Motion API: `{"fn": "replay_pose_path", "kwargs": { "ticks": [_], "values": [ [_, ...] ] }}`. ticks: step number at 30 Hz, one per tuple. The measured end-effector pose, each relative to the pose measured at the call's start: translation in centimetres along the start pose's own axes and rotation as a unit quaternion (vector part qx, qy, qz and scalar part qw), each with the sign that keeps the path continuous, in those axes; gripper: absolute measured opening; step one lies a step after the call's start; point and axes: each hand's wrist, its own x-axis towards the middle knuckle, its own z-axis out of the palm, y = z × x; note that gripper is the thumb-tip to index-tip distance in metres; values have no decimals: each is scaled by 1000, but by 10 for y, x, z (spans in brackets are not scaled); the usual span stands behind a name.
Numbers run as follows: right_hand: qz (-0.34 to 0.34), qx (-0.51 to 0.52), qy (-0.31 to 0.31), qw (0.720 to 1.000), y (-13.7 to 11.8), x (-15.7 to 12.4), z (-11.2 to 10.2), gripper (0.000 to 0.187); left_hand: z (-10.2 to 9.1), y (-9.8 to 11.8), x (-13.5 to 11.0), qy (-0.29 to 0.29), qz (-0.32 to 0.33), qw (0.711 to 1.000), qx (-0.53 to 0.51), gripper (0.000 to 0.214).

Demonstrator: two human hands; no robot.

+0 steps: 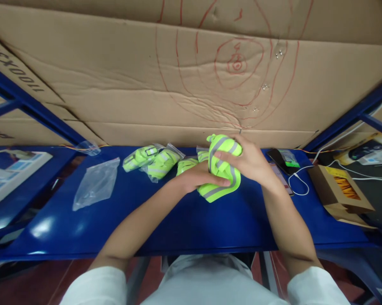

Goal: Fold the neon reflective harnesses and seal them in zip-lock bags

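A neon-yellow reflective vest (222,168) with grey stripes is bunched into a roll above the blue table (178,220). My left hand (197,178) grips its lower left side, fingers wrapped across the fabric. My right hand (250,161) clasps its upper right side, thumb pressed on top. Both hands are closed on the roll. Just left of it lie bagged folded vests (153,162) in clear plastic, and another folded vest (187,164) sits partly behind my left hand.
An empty clear plastic bag (95,184) lies at the left of the table. A phone (279,161) with a white cable (300,180) rests at the right, beside an open cardboard box (340,190). A cardboard sheet (191,76) with red drawing stands behind.
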Motion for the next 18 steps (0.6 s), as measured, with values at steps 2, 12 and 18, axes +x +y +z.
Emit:
{"fn": "replay_pose_path", "kwargs": {
  "ticks": [2, 12, 18],
  "values": [
    [6, 62, 8, 998, -1, 0, -5, 57, 5, -4, 1, -6, 4, 1000, -24, 59],
    [101, 261, -96, 955, 7, 2, -2, 54, -28, 18, -11, -9, 2, 969, 245, 67],
    [100, 289, -110, 946, 15, 7, 4, 50, -26, 20, -12, 43, 21, 942, 332, 44]
  ]
}}
